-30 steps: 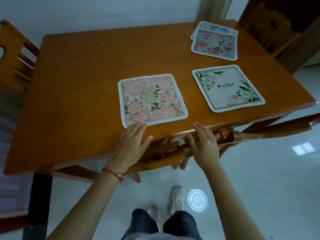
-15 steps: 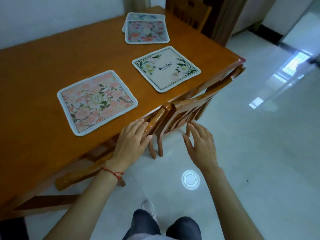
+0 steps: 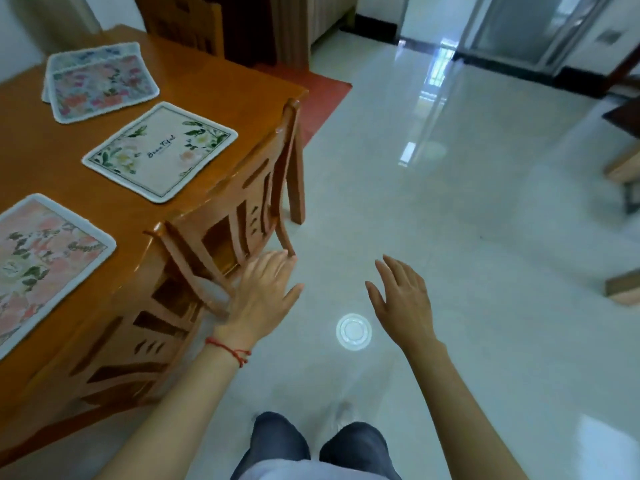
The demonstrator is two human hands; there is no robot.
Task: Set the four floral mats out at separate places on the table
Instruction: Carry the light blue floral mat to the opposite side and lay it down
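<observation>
Four mats (image 3: 162, 150) on table (image 3: 214, 88), left of hands (image 3: 263, 292).

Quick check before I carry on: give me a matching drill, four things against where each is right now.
Things:
1. cream mat
2. pink mat
3. left hand
4. right hand

Places:
A. over bare floor, touching nothing
B. table's near end, partly cut off by the frame
C. mid-table, beside the chair top
D. by the chair's back

Pairs: 1-C, 2-B, 3-D, 4-A
</observation>
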